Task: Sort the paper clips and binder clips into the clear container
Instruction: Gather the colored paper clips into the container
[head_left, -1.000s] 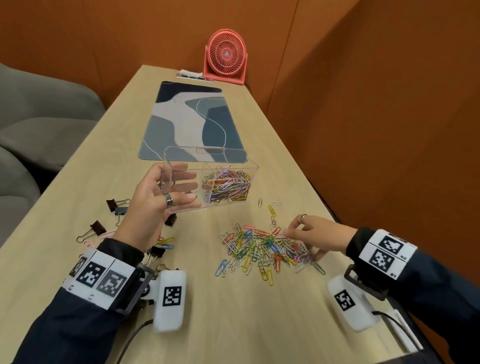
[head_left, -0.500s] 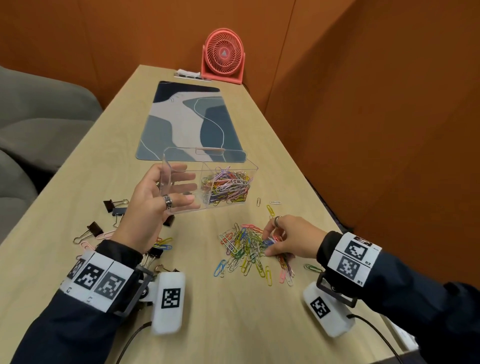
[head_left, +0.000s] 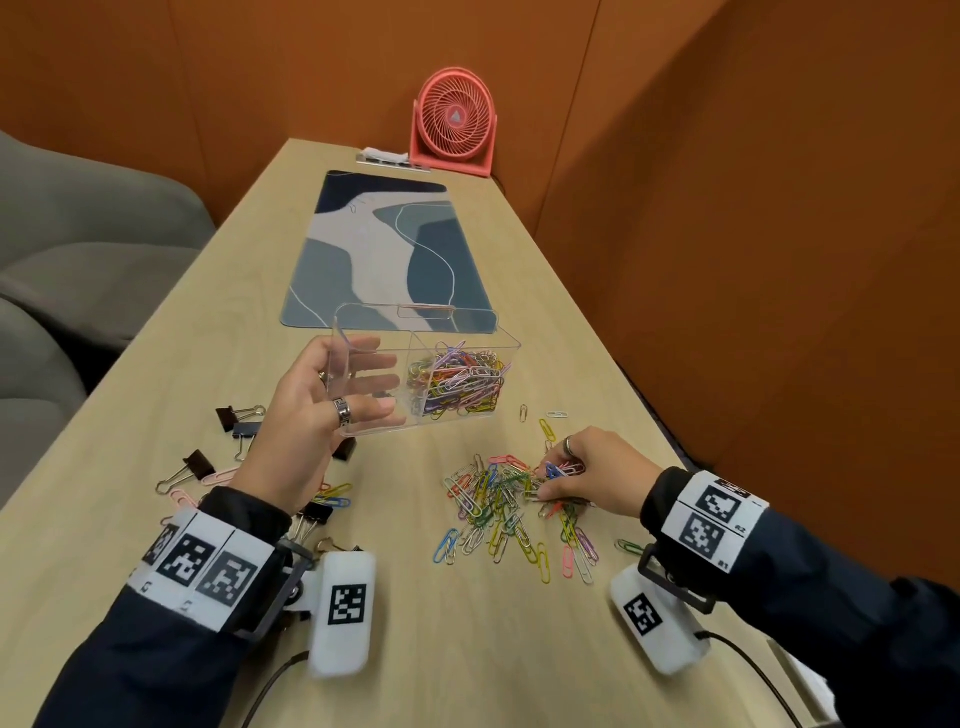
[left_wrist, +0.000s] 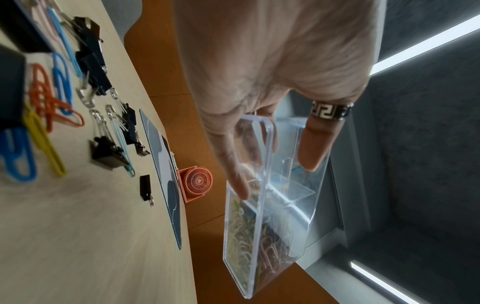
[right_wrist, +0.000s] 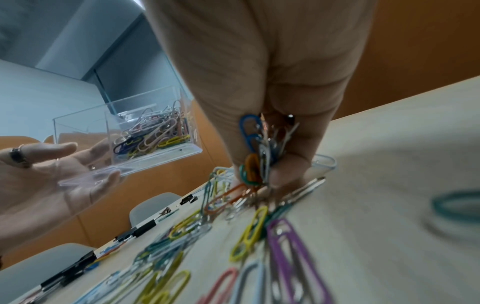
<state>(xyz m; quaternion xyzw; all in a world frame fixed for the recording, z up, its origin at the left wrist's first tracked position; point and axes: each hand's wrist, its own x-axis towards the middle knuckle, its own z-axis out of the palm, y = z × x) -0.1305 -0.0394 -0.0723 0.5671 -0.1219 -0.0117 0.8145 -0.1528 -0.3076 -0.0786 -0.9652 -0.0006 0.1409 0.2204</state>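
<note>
My left hand (head_left: 332, 410) holds the clear two-compartment container (head_left: 457, 322) above the table, thumb inside the empty left compartment, fingers beneath. Its right compartment holds a heap of coloured paper clips (head_left: 462, 382). In the left wrist view the container (left_wrist: 262, 205) hangs from my thumb and fingers. My right hand (head_left: 582, 473) is down on the loose pile of paper clips (head_left: 498, 509), fingers curled round a bunch of them. The right wrist view shows that bunch of clips (right_wrist: 257, 150) pinched between thumb and fingers. Black binder clips (head_left: 234, 421) lie at the left.
A blue patterned desk mat (head_left: 384, 260) lies beyond the container, and a coral desk fan (head_left: 454, 124) stands at the table's far end. The orange wall (head_left: 753, 260) runs close along the right edge. Grey chairs (head_left: 78, 249) stand at the left.
My right hand slid left over the pile and closed its fingers on a bunch of paper clips. The left hand kept the container nearly still.
</note>
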